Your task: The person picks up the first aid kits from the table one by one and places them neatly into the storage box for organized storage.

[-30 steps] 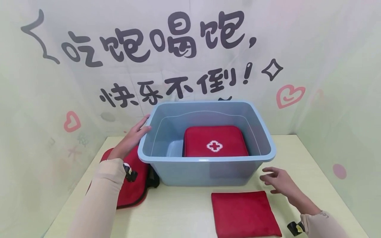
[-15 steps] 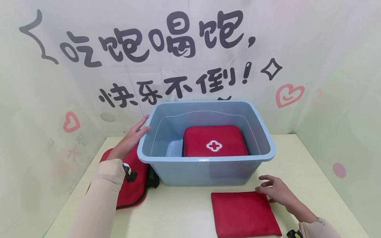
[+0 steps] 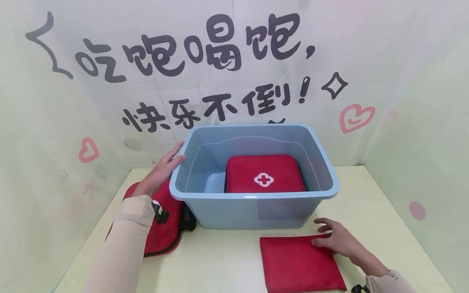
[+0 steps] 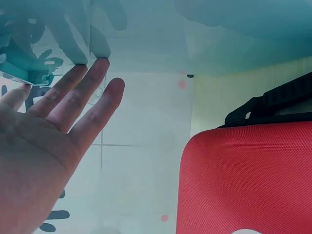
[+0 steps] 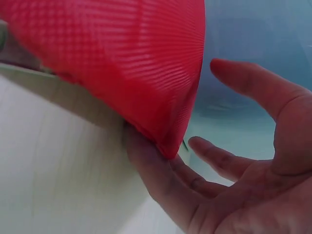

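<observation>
Right hand (image 3: 340, 241) sits at the one o'clock corner of the flat red zip-style pouch (image 3: 298, 266), its digits spread in a loose curve with a gap between them, touching the fabric but not pinched tight. That pouch lies on the table (image 3: 220, 256), at five o'clock from the light-blue storage box (image 3: 253, 196). Left hand (image 3: 160, 173), fingers fairly straight, rests against the box's nine o'clock side, above a red carry case (image 3: 169, 234) at eight. Inside the box, toward three o'clock, sits a red first-aid case with a white-edged cross (image 3: 239, 175). To grip well, I would slide the fingers farther under that corner, bring the thumb firmly over the fabric, and let the left hand steady the rim
</observation>
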Tool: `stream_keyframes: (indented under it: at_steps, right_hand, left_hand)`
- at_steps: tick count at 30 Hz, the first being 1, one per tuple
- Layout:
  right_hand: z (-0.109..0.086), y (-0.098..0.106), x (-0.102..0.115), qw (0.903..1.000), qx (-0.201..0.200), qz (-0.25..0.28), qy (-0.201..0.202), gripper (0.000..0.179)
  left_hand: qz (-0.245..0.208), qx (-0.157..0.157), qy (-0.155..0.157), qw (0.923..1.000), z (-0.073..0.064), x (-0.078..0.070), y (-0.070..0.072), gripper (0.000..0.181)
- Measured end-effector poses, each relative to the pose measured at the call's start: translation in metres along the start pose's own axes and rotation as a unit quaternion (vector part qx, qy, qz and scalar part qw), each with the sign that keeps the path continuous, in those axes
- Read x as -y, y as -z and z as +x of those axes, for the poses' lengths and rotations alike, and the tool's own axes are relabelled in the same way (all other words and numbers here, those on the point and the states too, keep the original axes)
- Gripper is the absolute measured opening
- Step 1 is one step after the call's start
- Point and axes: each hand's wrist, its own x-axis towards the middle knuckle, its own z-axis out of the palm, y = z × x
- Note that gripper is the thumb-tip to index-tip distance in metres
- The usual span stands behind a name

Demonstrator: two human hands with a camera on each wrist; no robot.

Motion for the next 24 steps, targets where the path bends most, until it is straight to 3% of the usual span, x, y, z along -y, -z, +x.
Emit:
stream_keyframes:
  at_steps: [5,13,24]
  right_hand:
    - [-0.001,0.002,-0.001,0.9994,0.011,-0.009,0.031,0.061]
    - [-0.002,0.007,-0.006,0.998,0.057,0.025,0.014,0.051]
    - [-0.002,0.017,-0.016,0.9799,0.152,0.125,0.029,0.031]
  left_hand:
    - [0.005,-0.004,-0.002,1.0,-0.002,-0.002,0.001,0.072]
    - [0.002,0.0,-0.007,1.0,-0.001,-0.002,0.001,0.071]
    - [-0.003,0.005,-0.003,1.0,-0.004,-0.008,0.0,0.067]
